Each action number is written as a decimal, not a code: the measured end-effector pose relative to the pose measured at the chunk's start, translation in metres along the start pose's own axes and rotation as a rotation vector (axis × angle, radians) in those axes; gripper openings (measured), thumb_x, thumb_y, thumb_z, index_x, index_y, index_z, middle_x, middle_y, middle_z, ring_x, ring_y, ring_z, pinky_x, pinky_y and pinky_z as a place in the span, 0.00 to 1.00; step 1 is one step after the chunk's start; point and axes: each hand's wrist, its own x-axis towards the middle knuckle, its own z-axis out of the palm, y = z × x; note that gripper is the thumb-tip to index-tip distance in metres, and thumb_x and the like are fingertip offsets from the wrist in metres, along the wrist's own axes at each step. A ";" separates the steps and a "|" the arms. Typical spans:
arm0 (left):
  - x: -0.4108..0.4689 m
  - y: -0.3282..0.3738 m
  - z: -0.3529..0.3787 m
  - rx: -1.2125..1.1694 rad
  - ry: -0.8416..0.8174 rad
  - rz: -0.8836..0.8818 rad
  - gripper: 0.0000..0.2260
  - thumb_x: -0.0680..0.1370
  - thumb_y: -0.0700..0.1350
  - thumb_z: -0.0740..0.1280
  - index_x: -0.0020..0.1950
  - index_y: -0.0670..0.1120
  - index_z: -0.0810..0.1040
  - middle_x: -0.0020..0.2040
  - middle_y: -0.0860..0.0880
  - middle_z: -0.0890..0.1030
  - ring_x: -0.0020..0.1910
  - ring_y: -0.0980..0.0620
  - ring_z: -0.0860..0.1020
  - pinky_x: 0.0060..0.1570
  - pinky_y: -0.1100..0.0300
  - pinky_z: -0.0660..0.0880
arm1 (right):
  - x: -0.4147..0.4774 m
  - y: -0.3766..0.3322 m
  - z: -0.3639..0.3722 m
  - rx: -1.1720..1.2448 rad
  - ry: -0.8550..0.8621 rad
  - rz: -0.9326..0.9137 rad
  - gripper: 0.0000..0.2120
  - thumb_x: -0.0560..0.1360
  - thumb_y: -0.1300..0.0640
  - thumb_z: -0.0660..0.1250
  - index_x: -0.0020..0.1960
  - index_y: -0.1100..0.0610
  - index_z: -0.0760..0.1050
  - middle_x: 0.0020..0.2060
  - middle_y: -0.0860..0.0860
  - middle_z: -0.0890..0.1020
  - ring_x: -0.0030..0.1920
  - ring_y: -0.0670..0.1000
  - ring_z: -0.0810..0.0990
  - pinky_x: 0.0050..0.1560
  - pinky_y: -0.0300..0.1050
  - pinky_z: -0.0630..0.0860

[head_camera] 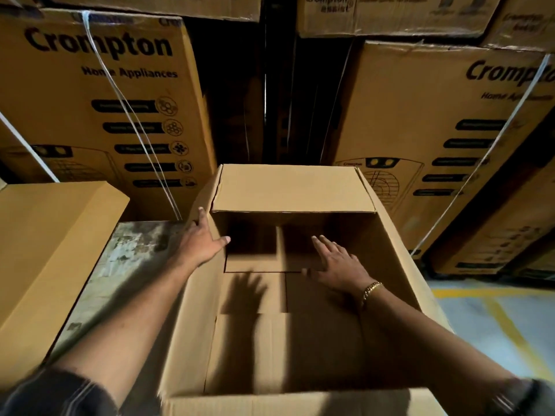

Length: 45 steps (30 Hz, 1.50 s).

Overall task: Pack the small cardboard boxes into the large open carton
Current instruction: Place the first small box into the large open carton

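Stacked printed cartons (90,100) behind. Your left hand (204,244), fingers spread, rests on large open carton (291,187) wall; right hand (339,265) flat, empty, inside. Seat small boxes (255,298) flush, no gaps.

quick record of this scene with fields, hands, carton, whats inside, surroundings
carton: large open brown cardboard carton, far flap folded inward
left hand: open, resting on the carton's left wall
right hand: open, fingers spread, reaching inside the carton, holding nothing
bracelet: gold chain bracelet on right wrist
inside: flat cardboard surfaces in near half, far half darker and deeper
behind: stacked printed brown Crompton cartons with white straps
floor: grey floor with yellow lines
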 end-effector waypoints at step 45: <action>0.040 -0.010 0.018 -0.021 0.161 0.033 0.21 0.78 0.49 0.67 0.70 0.51 0.65 0.57 0.45 0.83 0.51 0.42 0.81 0.49 0.49 0.80 | 0.231 0.092 -0.129 0.520 0.417 0.386 0.37 0.79 0.37 0.62 0.78 0.59 0.60 0.75 0.59 0.69 0.73 0.61 0.68 0.73 0.59 0.62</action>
